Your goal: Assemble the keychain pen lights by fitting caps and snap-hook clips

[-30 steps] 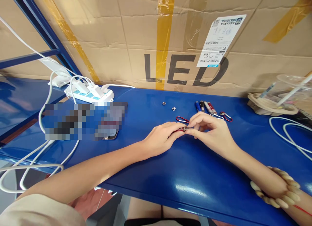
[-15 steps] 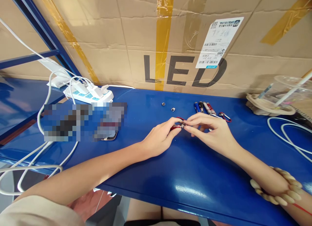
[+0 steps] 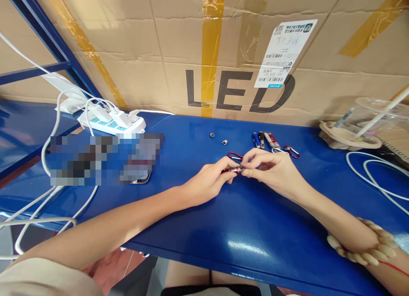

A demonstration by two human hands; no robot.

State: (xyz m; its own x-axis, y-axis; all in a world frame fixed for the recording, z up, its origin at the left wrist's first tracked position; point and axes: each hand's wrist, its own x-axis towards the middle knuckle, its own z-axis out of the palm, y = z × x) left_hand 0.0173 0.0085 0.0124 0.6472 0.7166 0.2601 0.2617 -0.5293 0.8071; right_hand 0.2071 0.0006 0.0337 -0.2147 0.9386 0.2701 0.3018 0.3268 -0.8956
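Observation:
In my left hand (image 3: 204, 182) a small red flashlight (image 3: 235, 170) with a silver end is pinched between thumb and fingers, lying roughly level above the table. My right hand (image 3: 276, 167) closes thumb and fingertips on the silver end; whether that end is a separate cap cannot be made out. A red carabiner clip (image 3: 234, 156) shows just behind the fingers. Farther back lie a small silver ring (image 3: 211, 135) and a small silver metal piece (image 3: 225, 142). Beyond my right hand, several small flashlights (image 3: 262, 139) in blue, black, silver and red lie side by side.
Another carabiner clip (image 3: 292, 151) lies right of the flashlights. A white power strip (image 3: 118, 126) with plugs and cables stands at left, near a blurred patch and a phone (image 3: 142, 179). A large cardboard box (image 3: 179, 40) backs the blue table (image 3: 255, 228). A clear plastic cup (image 3: 370, 117) sits at right.
The red flashlight has turned so more of its body and silver end shows. The red carabiner clip is now more visible behind the fingers. My right fingers have drawn closer together.

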